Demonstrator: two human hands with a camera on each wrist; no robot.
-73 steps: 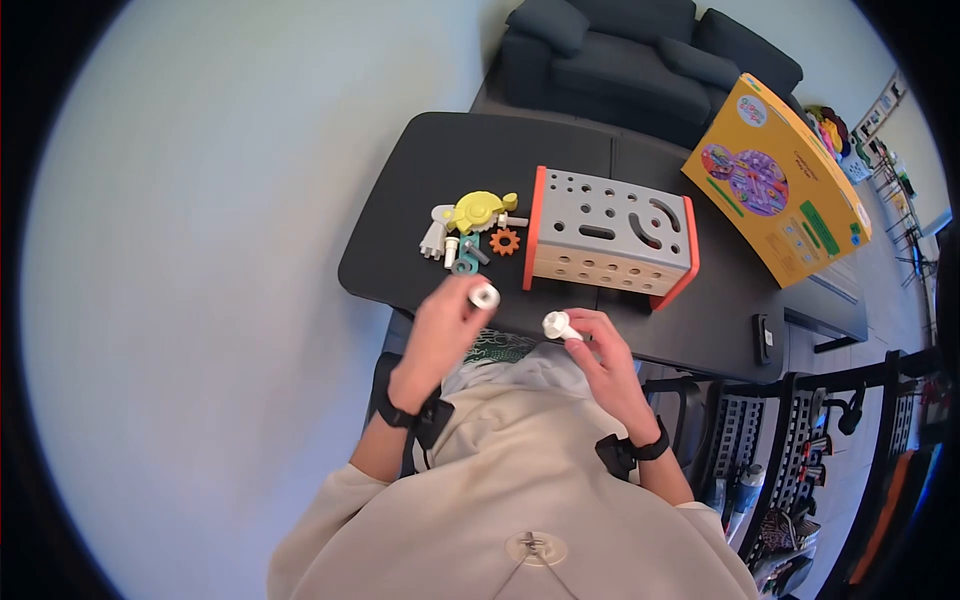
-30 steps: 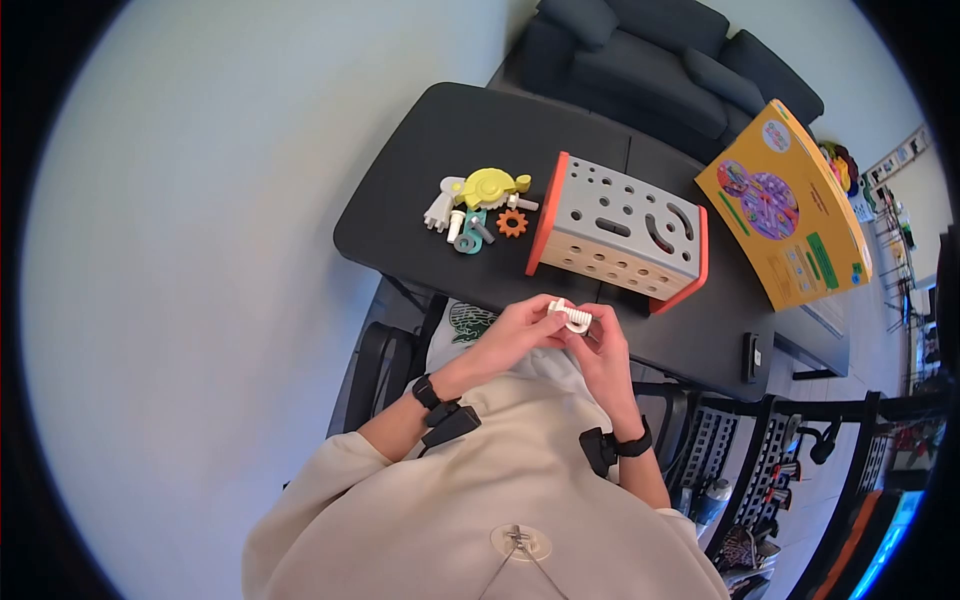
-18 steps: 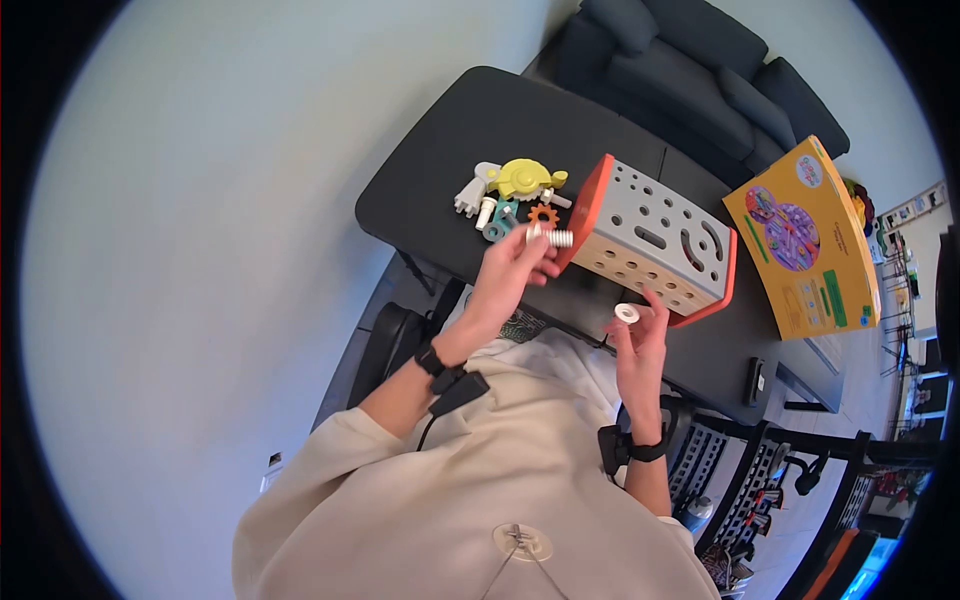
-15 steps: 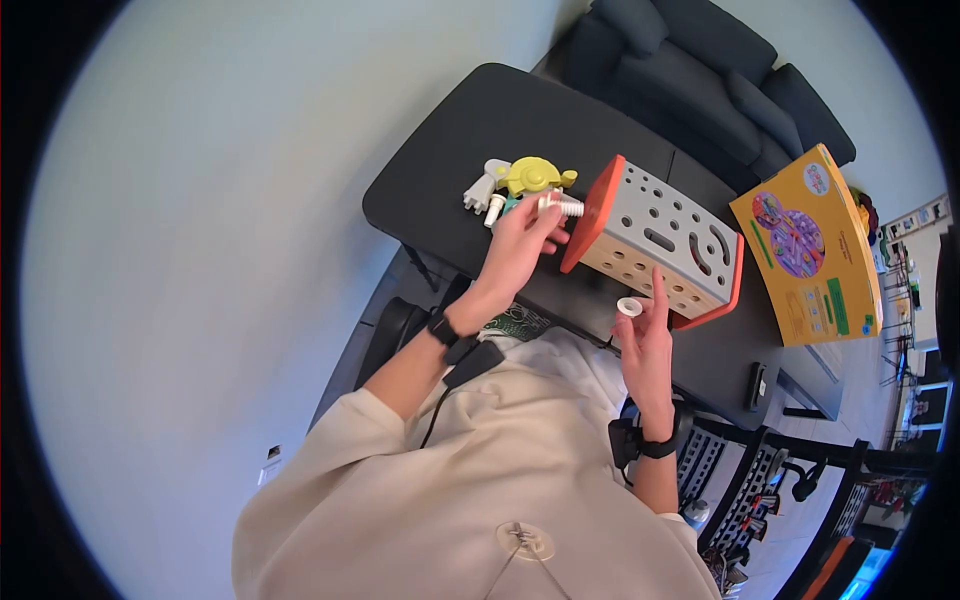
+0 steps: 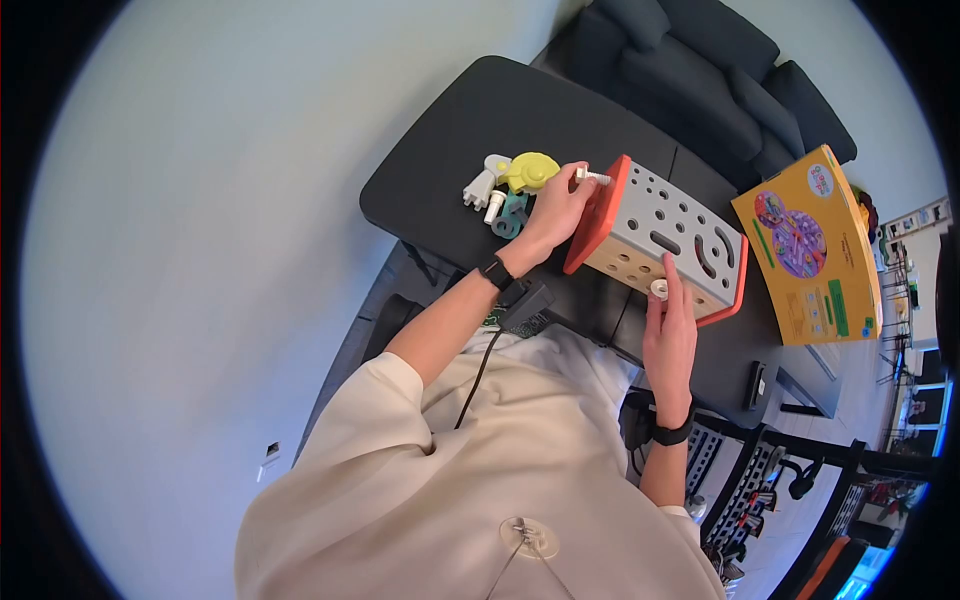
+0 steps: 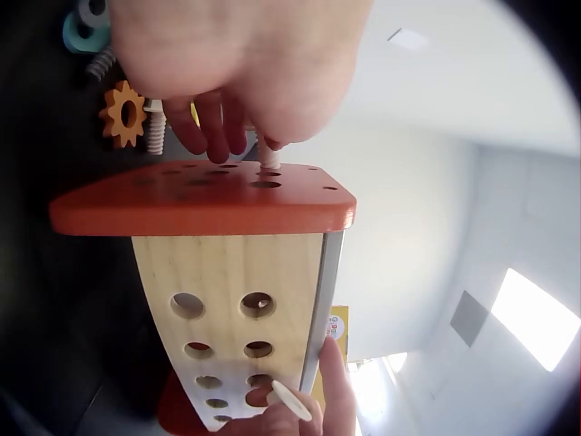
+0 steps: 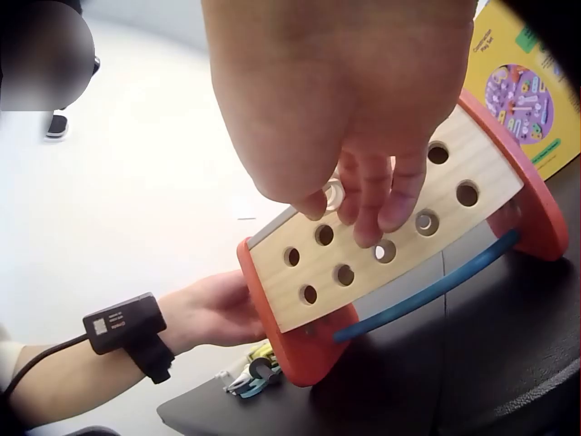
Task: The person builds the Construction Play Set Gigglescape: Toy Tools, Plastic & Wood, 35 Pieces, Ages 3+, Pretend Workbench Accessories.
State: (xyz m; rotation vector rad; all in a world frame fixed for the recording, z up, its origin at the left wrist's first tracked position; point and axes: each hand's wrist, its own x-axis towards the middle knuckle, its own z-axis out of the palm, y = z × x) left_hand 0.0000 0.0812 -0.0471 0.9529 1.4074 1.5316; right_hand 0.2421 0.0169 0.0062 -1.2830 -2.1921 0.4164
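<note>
Screw [image 5: 594,178], seen from the head cam, is pinched by its head in the left hand [image 5: 558,208], thread facing the toy workbench [image 5: 693,224] right beside that grip. Right hand [image 5: 672,338] is pinching a white nut [image 5: 659,289] near the bench's front, index finger out straight. Left wrist cam: thread's at a hole in the red end panel [image 6: 204,213] below the fingers, can't tell if it's in; orange gear [image 6: 113,129] sits nearby. Right wrist cam: nut's partly hidden by the fingers, blue rod [image 7: 431,292] below that grip.
</note>
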